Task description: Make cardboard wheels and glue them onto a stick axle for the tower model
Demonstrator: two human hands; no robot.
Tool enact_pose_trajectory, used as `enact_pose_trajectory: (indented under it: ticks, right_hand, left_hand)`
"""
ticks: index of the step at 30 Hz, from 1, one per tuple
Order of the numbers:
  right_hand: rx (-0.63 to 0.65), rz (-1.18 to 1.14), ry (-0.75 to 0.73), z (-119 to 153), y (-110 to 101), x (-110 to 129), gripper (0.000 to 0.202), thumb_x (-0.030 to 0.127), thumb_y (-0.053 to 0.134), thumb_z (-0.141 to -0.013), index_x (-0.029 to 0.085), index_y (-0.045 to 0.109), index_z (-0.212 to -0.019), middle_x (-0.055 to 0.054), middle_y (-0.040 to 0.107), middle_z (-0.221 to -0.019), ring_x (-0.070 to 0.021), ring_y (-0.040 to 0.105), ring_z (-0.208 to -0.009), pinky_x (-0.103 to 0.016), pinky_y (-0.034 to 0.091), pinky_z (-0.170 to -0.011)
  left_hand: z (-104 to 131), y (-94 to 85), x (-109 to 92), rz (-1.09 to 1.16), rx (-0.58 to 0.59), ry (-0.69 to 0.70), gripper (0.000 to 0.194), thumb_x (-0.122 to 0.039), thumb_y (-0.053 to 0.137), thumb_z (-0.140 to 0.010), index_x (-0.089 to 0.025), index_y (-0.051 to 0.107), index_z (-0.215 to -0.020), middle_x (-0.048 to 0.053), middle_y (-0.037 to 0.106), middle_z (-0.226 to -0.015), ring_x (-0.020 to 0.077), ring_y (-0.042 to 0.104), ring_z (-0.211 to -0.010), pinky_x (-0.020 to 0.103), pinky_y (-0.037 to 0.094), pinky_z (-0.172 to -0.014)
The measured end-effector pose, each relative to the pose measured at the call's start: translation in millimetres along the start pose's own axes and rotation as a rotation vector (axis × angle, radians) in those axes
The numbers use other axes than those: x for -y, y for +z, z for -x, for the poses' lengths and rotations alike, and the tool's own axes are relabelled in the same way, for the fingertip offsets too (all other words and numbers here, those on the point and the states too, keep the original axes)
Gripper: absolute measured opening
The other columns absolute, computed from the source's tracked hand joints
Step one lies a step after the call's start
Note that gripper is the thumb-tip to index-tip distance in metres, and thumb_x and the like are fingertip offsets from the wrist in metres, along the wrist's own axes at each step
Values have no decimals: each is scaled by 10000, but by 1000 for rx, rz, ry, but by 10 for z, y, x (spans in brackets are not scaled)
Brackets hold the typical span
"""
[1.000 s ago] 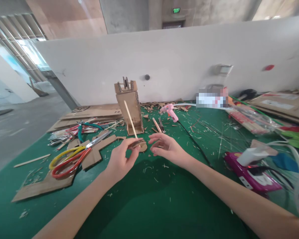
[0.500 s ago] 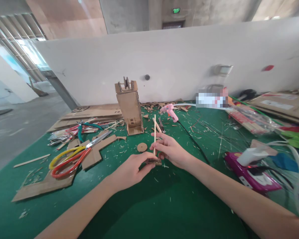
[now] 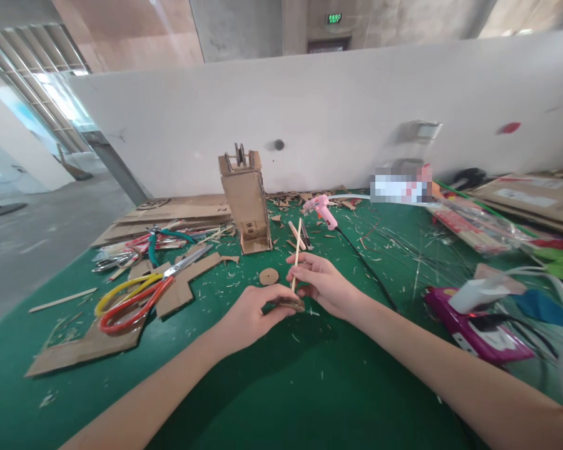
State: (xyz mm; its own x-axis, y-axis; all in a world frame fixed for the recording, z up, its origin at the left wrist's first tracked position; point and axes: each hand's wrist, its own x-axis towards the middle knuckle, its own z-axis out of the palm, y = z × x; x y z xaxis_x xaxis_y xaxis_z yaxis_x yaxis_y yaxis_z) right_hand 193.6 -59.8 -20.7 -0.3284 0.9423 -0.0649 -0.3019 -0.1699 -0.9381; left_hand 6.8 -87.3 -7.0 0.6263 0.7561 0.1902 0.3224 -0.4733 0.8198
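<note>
Between the thumb and fingers of my left hand (image 3: 256, 310) is a small cardboard piece (image 3: 294, 304), mostly covered by the fingers. My right hand (image 3: 323, 281) pinches a thin wooden stick (image 3: 299, 247), which stands nearly upright with its top leaning right. The stick's lower end meets the cardboard piece; whether it goes into it I cannot tell. Just beyond my left hand, a round cardboard disc (image 3: 269, 276) with a small centre hole lies on the green table (image 3: 309, 387). Farther back stands a tall cardboard tower (image 3: 245, 209) with upright discs at its top.
Scissors (image 3: 152, 290) lie on cardboard scraps at left, near teal-handled pliers (image 3: 154, 247). A pink glue gun (image 3: 321, 211) with a black cord sits behind my right hand. A magenta power strip (image 3: 476, 325) with cables is at right. A white partition (image 3: 333, 119) borders the back.
The stick has tipped from upright to leaning right at its top. Both hands keep their grips, with the cardboard piece slightly turned. The whole view has shifted a little.
</note>
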Motion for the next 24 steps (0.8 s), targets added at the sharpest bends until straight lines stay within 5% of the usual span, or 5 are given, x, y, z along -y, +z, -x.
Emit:
enact_pose_trajectory:
  ticks: [5, 11, 15, 20, 24]
  right_hand:
    - [-212, 11, -113, -81, -155, 104, 292, 327, 716, -731, 197, 593, -962, 24, 583, -716, -101, 543, -620, -221, 479, -540]
    - [-192, 1034, -414, -62, -339, 187, 268, 294, 534, -880, 210, 626, -1117, -6, 624, -735, -142, 534, -597, -289, 432, -580]
    - [-94, 1417, -400, -29, -342, 112, 294, 262, 519, -897, 215, 618, -1170, -32, 677, -831, -169, 593, -694, -289, 434, -621]
    - [-44, 1564, -406, -1, -293, 93, 338, 311, 509, -923, 190, 584, -1230, -91, 672, -997, -238, 625, -883, -348, 488, -709]
    - [-13, 1357, -547, 66, -204, 172, 358, 394, 540, -910, 175, 589, -1189, -115, 642, -1103, -263, 573, -1034, -412, 483, -850]
  left_hand:
    - [19, 45, -114, 29, 104, 54, 165, -269, 557, -909, -217, 681, -1005, 13, 744, -937, 136, 696, -859, 217, 535, -761]
    - [-9, -49, 23, 124, -46, -65, 187, -308, 547, -907, -177, 648, -994, 66, 724, -960, 185, 700, -878, 305, 563, -791]
    - [-42, -117, 146, 273, -175, -117, 228, -320, 575, -889, -156, 594, -1048, 78, 720, -970, 202, 711, -877, 369, 572, -845]
    - [-53, -116, 146, 253, -199, -113, 211, -301, 559, -901, -160, 591, -1054, 70, 719, -965, 188, 707, -876, 350, 578, -838]
    - [-40, -116, 166, -30, -264, 15, 164, -267, 551, -908, -194, 626, -1035, 58, 695, -1011, 174, 676, -919, 320, 561, -830]
